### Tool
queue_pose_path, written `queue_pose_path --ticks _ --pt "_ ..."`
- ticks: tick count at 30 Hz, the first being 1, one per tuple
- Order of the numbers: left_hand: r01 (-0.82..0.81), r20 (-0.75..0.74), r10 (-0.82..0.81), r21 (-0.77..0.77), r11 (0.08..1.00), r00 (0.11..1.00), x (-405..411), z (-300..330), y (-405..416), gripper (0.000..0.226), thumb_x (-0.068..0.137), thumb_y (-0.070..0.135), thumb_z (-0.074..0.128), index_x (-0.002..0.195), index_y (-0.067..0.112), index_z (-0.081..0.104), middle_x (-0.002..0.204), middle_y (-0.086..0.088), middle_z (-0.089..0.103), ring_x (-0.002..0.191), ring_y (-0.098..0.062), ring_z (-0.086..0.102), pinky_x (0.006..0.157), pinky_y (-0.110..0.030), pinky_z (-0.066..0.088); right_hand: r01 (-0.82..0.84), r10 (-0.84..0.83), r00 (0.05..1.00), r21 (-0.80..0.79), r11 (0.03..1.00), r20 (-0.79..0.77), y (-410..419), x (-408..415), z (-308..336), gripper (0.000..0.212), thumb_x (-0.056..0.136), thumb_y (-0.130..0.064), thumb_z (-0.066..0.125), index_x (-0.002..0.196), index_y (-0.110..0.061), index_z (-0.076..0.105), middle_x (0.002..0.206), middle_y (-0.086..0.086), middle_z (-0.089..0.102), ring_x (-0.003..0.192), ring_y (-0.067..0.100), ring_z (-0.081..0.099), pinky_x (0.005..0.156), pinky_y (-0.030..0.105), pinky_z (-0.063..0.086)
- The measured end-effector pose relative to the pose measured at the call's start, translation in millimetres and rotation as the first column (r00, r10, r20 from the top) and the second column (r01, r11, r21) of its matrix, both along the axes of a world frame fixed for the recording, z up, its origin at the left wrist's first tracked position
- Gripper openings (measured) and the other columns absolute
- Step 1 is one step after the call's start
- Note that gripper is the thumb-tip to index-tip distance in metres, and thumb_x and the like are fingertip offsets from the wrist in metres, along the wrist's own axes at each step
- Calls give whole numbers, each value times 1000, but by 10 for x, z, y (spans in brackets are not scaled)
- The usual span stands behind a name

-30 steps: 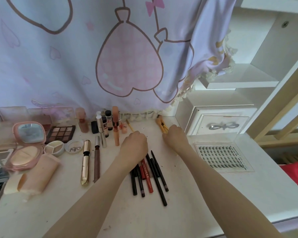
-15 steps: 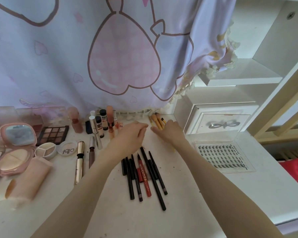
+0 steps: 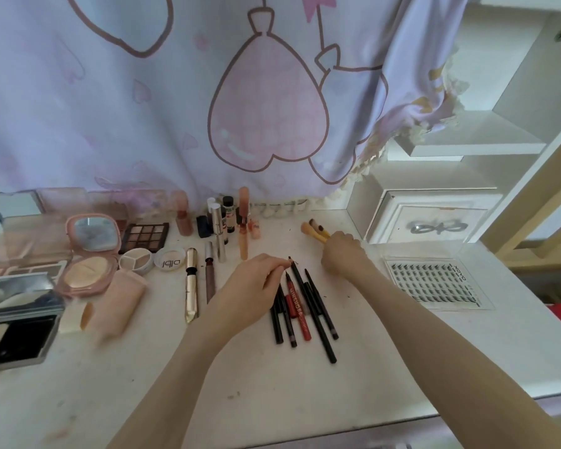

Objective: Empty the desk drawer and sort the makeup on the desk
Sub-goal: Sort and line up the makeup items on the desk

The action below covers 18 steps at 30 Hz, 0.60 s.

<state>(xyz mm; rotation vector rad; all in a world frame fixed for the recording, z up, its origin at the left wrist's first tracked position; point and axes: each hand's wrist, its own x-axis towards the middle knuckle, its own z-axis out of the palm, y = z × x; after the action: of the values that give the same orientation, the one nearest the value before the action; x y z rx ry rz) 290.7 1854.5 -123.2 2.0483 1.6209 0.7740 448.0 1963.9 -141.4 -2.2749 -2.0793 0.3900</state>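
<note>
2 hands | left hand [image 3: 256, 286] pinches slim pencils [image 3: 305, 306]; right hand [image 3: 342, 254] grips wooden brushes [image 3: 316, 231]

Left hand [image 3: 253, 286]: pinches a tiny brown scrap above the black and red slim makeup pencils [image 3: 305, 306].
Right hand [image 3: 342, 256]: at 1 o'clock, grips yellow-handled makeup brushes [image 3: 314, 230].
Desk [image 3: 305, 400]: white.

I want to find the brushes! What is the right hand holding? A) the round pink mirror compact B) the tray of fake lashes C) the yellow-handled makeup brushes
C: the right hand is curled round the yellow handles of the makeup brushes, near the back of the desk.
</note>
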Motion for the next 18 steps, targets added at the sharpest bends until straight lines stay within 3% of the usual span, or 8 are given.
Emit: queue_pose_path --ticks 4,6,9,11,12,14,18 --pt "-63 102 66 -36 997 993 -147 27 -216 30 98 18 39 121 18 58 113 5 62 102 -4 54 83 -6 38 -32 60 958 104 994 -279 -277 28 324 18 95 -4 34 113 0 37 104 18 56 89 33 57 73 38 45" --pt "-116 162 126 -67 991 979 -227 24 -341 27 97 20 41 117 21 60 103 10 63 89 2 56 73 -1 39 -83 145 841 140 987 -521 -499 -59 514 12 98 -9 33 107 -3 39 84 10 52 68 23 51 70 42 50" --pt "-202 274 221 -96 975 936 -328 -16 -579 20 96 19 45 105 21 63 87 11 66 71 2 60 62 -3 42 -186 89 453 4 983 -887 -947 -352 699 18 98 -7 36 105 -5 53 66 2 46 55 13 43 57 28 46" --pt "-298 325 301 -62 953 896 -429 -65 -759 17 95 17 47 97 20 63 78 9 67 63 0 60 57 -7 43 -289 -96 187 -148 946 -978 -1210 -601 697 18 97 -4 39 97 -5 57 64 3 50 55 13 46 57 24 46" --pt "-355 336 347 -41 934 875 -499 -93 -857 15 94 16 47 94 21 62 75 9 66 60 0 59 57 -9 42 -334 -196 108 -221 916 -975 -1314 -735 656 18 97 -3 39 95 -5 57 64 4 51 55 13 47 57 24 48" --pt "-462 358 444 -37 886 821 -680 -139 -1049 15 94 14 48 90 20 61 70 7 66 55 1 58 54 -10 43 -406 -361 64 -355 842 -930 -1484 -1011 529 18 98 -4 38 93 -4 56 66 5 52 55 13 48 56 25 49" --pt "-583 302 555 4 812 775 -1060 -213 -1399 15 93 13 49 90 20 62 69 10 65 59 2 59 56 -12 42 -442 -532 156 -541 716 -832 -1743 -1487 260 16 98 -3 38 94 -1 53 70 8 52 58 14 48 58 26 48"
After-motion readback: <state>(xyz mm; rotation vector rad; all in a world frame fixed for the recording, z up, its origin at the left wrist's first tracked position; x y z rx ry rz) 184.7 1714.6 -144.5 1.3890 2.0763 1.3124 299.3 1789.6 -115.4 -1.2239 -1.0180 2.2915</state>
